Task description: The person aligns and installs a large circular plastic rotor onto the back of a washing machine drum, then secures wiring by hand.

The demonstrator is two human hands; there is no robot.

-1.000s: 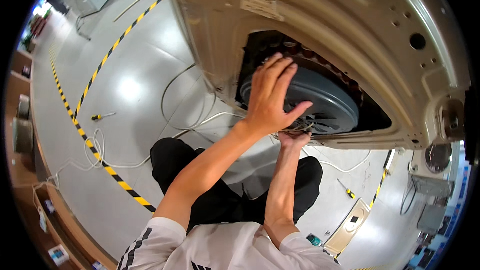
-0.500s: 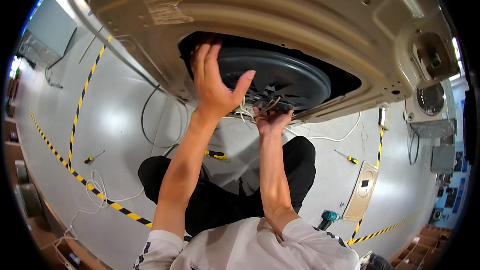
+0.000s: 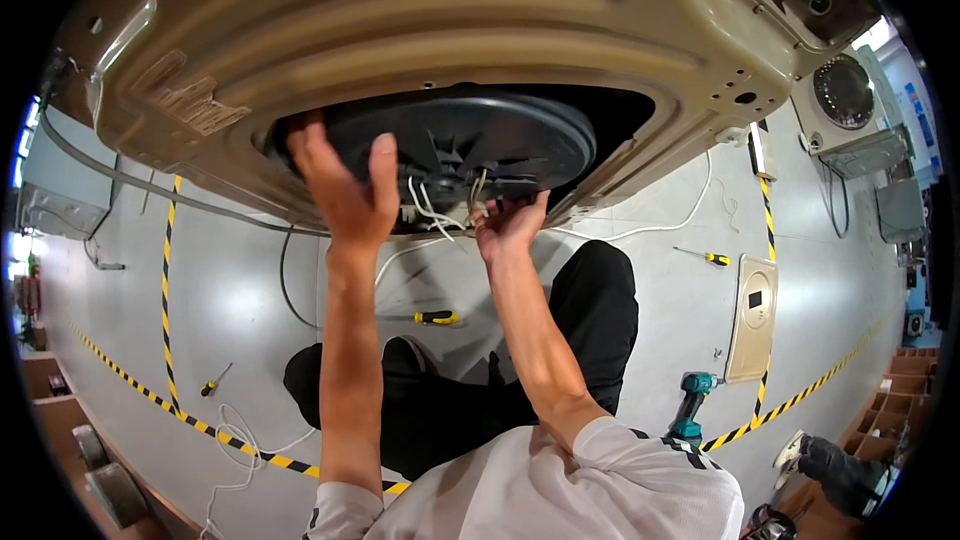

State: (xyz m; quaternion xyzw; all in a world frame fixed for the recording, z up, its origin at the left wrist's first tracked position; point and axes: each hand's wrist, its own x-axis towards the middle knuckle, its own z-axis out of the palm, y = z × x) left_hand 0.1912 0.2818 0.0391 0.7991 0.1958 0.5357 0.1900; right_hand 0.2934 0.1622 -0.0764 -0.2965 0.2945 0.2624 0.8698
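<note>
In the upper middle of the frame, a dark round disc (image 3: 520,135) sits in the opening of a beige metal panel (image 3: 430,35), with the left hand (image 3: 348,202) at its left side, thumb spread away from fingers that reach into the opening. The right hand (image 3: 512,228) is under its lower edge, fingers curled beside thin wires (image 3: 478,190), though whether they pinch them I cannot tell. A yellow-and-black screwdriver (image 3: 436,318) lies on the floor (image 3: 660,310) below.

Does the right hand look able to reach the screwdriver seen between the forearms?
Probably yes: nothing seems to cover the screwdriver on the floor, though the right hand is at the wires.
</note>
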